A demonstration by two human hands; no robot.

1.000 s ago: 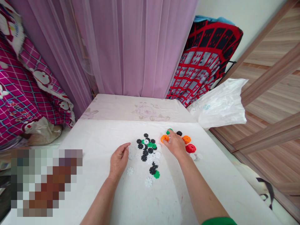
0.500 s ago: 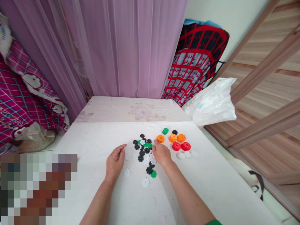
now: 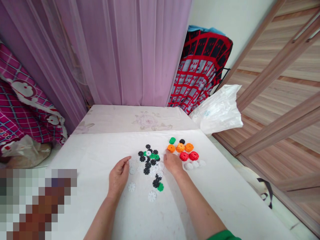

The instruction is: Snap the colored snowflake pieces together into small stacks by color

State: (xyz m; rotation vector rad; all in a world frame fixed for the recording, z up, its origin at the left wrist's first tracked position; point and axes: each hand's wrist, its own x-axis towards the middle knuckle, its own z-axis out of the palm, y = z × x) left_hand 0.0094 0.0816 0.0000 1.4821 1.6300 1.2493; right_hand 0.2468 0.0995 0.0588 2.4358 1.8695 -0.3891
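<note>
A loose pile of black discs (image 3: 148,164), white discs (image 3: 152,196) and green discs (image 3: 154,156), all notched, lies mid-table. Left of the pile is my left hand (image 3: 119,175), thumb and fingertips close together; whether anything is between them is too small to tell. My right hand (image 3: 173,162) rests at the pile's right side, its fingertips beside a stack of orange discs (image 3: 171,148); what they hold, if anything, is hidden. Further right sit more orange stacks (image 3: 180,147), red stacks (image 3: 193,155), a white row (image 3: 195,164), a green stack (image 3: 172,140) and a black stack (image 3: 182,141).
The table (image 3: 82,200) has a white cover with a floral strip at its far edge. A white plastic bag (image 3: 220,110) stands at the back right corner. Purple curtains (image 3: 130,53) hang behind, and a wooden wardrobe (image 3: 280,100) is at the right.
The whole view has shifted slightly, so the table and discs appear further left. My right hand has moved a little away from the pile, toward the orange stack.
</note>
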